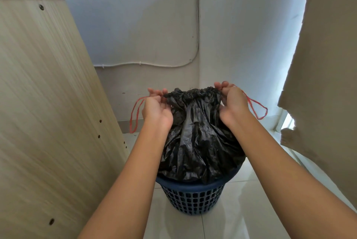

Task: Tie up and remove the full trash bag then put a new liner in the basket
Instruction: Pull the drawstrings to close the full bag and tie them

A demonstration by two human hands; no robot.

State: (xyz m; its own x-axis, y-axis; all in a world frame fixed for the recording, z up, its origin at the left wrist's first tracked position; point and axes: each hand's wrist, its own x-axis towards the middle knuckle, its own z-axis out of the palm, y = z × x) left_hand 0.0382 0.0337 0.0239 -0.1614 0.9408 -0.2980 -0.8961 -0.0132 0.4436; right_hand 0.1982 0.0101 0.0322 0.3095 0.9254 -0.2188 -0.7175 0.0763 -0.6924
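While both hands work at the gathered mouth of the black trash bag (195,128), we're right in the cinching step. Left hand (157,112) has its grip pinched tight on the bag's left corner, where the red drawstring loop (135,115) spills out and hangs down beside the wrist. Right hand (232,107) mirrors it, fingers clamped on the right corner, with the other red loop (257,108) dangling off to the outside. Between them the bag's puckered mouth runs straight across, left to right, pulled up taut and mostly drawn closed.

And the bag itself? Not out yet: its bulging lower half sits down in the blue lattice basket (193,198), which stands on the pale tiled floor (241,209) in the corner, wooden cabinet panel (44,93) close on the left, beige curtain (328,64) on the right.

Here's what the next move looks to turn on: the two loops lie on opposite outer sides of the hands, each one nearest its own hand, neither hand favoured. To knot them, I'd judge the strings must come inward across that mouth line and meet over the middle. No fresh liner in sight.
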